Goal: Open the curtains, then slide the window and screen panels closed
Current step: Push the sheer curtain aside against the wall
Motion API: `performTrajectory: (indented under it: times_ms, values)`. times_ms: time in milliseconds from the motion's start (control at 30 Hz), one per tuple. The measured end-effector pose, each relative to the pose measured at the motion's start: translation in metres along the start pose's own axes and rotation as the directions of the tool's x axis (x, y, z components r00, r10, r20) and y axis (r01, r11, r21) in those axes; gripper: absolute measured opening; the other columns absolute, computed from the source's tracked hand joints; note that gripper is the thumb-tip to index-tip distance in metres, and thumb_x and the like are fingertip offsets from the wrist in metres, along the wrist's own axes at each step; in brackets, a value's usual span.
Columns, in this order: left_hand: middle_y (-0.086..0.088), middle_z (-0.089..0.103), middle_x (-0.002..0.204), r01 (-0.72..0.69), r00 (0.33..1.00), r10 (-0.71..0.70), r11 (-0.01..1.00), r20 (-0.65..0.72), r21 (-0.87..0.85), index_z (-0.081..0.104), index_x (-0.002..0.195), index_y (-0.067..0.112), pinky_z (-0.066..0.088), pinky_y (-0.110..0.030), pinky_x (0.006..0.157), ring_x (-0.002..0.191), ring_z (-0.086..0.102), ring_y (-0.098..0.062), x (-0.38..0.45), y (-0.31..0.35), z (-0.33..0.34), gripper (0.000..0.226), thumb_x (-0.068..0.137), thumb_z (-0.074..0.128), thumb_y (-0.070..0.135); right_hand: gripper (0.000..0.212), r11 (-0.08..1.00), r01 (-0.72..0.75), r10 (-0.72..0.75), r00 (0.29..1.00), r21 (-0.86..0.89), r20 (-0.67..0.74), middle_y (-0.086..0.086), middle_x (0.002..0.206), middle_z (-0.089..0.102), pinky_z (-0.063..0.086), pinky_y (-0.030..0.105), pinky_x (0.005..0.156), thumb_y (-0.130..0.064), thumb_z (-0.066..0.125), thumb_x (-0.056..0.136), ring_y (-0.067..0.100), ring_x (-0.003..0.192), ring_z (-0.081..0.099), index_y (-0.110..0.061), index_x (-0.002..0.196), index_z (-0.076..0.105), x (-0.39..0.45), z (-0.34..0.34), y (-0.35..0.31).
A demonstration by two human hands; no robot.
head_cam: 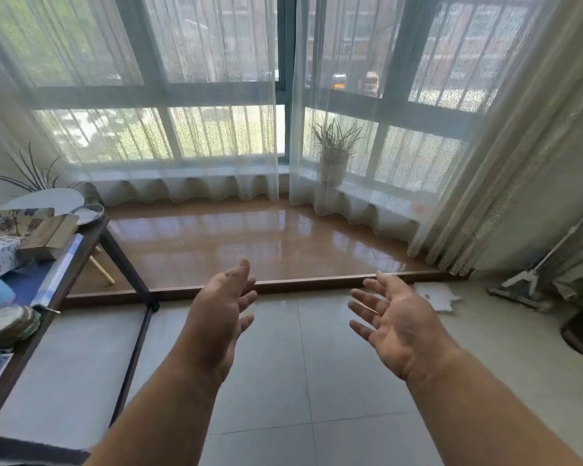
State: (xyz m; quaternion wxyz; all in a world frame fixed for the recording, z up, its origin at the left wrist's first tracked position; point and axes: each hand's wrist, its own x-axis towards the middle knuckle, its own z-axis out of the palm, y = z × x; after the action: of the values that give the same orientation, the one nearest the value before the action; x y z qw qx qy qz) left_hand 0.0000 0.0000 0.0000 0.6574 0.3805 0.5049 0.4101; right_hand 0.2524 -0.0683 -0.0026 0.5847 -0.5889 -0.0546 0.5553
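Two sheer white curtains hang drawn across a bay window: the left curtain (182, 95) and the right curtain (384, 112), with a narrow gap between them where the dark window frame (285, 62) shows. The window panels sit behind the fabric; I cannot tell how they stand. My left hand (221, 314) and my right hand (394, 322) are held out in front of me over the tiled floor, palms facing each other, fingers spread, holding nothing. Both hands are well short of the curtains.
A raised brown wooden platform (249, 243) lies between me and the window. A dark table (91, 250) with boxes and a tape roll stands at left. A potted plant (334, 156) sits behind the right curtain. A mop (532, 277) leans at right beside a heavier curtain (505, 183).
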Motion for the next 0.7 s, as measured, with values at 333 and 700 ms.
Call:
performTrajectory:
  times_ms: [333,700]
  values:
    - [-0.003,0.068,0.134,0.143,0.988,-0.134,0.981,-0.077,0.132,0.062,0.115,0.031,0.052,-0.057,0.109,0.126,0.065,-0.027,0.089,-0.021,0.058,0.026,0.106,0.064,0.055,0.033,0.997,-0.013,0.013,1.0,-0.082,0.0,0.016,0.121,0.082,0.062,0.049,0.084,-0.039,0.06,0.113,0.035,0.114,0.077,-0.012,0.122,0.077,0.096,-0.018,-0.034]
    - [-0.008,0.067,0.143,0.302,0.948,-0.278,0.94,-0.158,0.157,0.06,0.147,0.017,0.054,-0.053,0.106,0.123,0.068,-0.029,0.225,-0.028,0.148,0.057,0.109,0.057,0.059,0.034,0.949,-0.177,0.185,0.983,-0.261,0.006,0.016,0.122,0.078,0.06,0.047,0.083,-0.038,0.057,0.115,0.033,0.113,0.074,-0.01,0.124,0.074,0.269,-0.025,-0.103]
